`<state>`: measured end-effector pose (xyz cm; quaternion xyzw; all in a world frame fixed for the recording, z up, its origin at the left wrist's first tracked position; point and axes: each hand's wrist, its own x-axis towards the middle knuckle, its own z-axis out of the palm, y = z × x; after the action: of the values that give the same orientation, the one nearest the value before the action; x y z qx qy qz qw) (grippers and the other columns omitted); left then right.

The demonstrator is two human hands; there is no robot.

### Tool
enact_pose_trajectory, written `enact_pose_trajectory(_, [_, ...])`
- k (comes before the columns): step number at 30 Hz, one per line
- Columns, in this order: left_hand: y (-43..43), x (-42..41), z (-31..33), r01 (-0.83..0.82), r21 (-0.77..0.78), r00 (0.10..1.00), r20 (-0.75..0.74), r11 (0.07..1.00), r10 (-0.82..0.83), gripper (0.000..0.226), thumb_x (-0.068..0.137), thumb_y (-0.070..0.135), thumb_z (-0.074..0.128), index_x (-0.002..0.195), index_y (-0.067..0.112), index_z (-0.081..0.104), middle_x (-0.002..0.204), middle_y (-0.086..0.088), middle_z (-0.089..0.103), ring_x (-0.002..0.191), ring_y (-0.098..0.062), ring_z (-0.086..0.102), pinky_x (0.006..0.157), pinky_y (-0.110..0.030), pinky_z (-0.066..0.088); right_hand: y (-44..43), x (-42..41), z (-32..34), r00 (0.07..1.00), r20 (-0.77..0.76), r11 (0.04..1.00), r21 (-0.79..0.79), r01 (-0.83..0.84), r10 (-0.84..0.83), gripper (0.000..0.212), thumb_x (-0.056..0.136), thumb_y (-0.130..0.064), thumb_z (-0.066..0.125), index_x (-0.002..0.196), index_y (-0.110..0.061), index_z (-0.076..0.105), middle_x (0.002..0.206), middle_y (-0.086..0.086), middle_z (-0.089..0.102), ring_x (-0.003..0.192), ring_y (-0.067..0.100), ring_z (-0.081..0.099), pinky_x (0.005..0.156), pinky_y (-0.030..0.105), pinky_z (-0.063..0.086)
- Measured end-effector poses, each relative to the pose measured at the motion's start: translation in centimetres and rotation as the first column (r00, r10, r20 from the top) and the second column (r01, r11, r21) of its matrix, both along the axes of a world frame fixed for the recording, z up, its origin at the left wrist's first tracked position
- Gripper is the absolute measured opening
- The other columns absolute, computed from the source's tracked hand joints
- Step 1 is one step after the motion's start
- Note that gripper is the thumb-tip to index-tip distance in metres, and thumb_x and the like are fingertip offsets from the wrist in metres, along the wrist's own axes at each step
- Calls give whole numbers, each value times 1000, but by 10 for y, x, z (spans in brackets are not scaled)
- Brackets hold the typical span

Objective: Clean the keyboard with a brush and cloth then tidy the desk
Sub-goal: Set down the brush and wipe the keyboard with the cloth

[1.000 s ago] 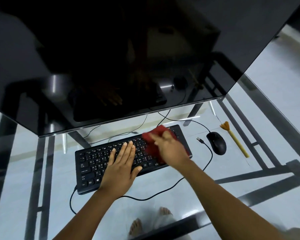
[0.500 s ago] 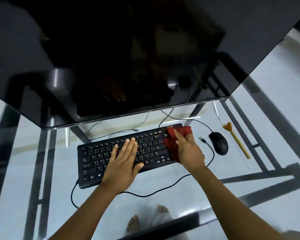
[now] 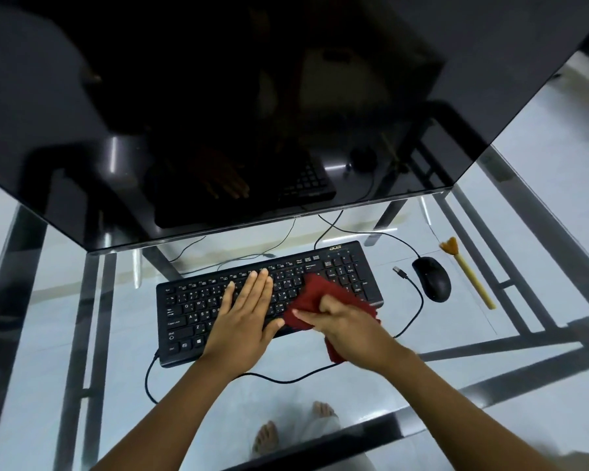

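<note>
Your left hand [image 3: 244,321] lies flat on the black keyboard [image 3: 198,311] at frame centre while your right hand [image 3: 349,329] grips the red cloth [image 3: 315,294] over its right keys, with mouse [image 3: 432,278] and brush [image 3: 468,273] further right.

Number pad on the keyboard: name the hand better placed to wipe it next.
Right, probably. The right hand grips the red cloth just beside the number pad; the left hand lies flat on the keyboard, farther left, with no cloth.
</note>
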<state>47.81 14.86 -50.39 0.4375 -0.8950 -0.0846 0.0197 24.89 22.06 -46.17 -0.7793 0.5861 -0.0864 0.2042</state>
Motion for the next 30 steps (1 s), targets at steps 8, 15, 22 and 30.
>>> enact_pose_trajectory(8, [-2,1,-1,5,13,1000,-14,1000,-5,76,96,64,14,152,13,13,161,1,8,149,-15,3,117,-43,-1,-42,-16,-8,811,20,806,-100,583,-584,47,95,-11,47,138,-30,51,114,10,55,76,32,67,74,39,57])
enact_pose_trajectory(15, [-2,2,-1,17,0,1000,-3,1000,-17,77,96,64,11,152,11,19,161,-2,13,149,-17,7,116,-45,4,-62,-22,-7,849,26,846,-62,529,-528,48,97,-15,42,137,-39,49,127,7,48,99,29,64,89,37,52])
enact_pose_trajectory(22, [-1,2,-1,13,-7,1000,3,1000,-13,76,96,63,13,152,11,20,161,-2,13,149,-18,7,116,-45,3,-62,12,-8,966,-13,962,-93,257,-259,51,95,-9,46,141,-32,46,108,9,51,79,32,67,76,41,58])
enact_pose_trajectory(30, [-1,1,-1,10,8,1000,7,1000,-10,76,97,63,13,150,10,22,160,-3,17,148,-18,12,116,-46,7,-67,38,0,942,14,941,-23,336,-336,56,94,-6,42,143,-32,41,117,9,48,94,30,67,85,38,55])
